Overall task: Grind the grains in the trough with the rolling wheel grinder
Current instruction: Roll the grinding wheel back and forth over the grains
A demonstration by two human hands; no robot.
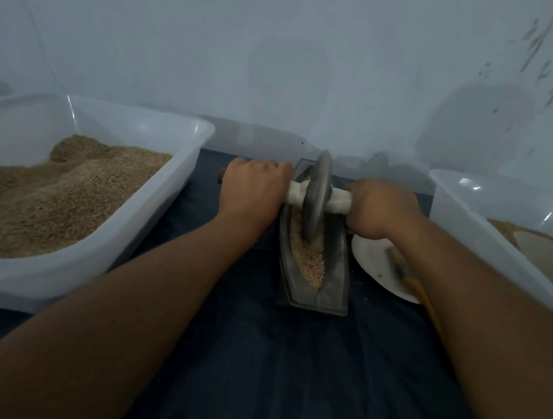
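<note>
The pale axle (338, 201) of the grey wheel (316, 196), set among grains (309, 259) in the trough (335, 285), is gripped by the curled left hand (253, 189) and right hand (380, 209).

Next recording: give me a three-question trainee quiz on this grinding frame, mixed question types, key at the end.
1. True or false: the wheel stands upright in the trough.
2. What does the left hand grip? A) the brush B) the wheel's handle C) the tub rim
3. Fill in: the brush lies partly on the white ____, under the forearm of the right hand.

Key: 1 true. 2 B, the handle. 3 plate.
</note>
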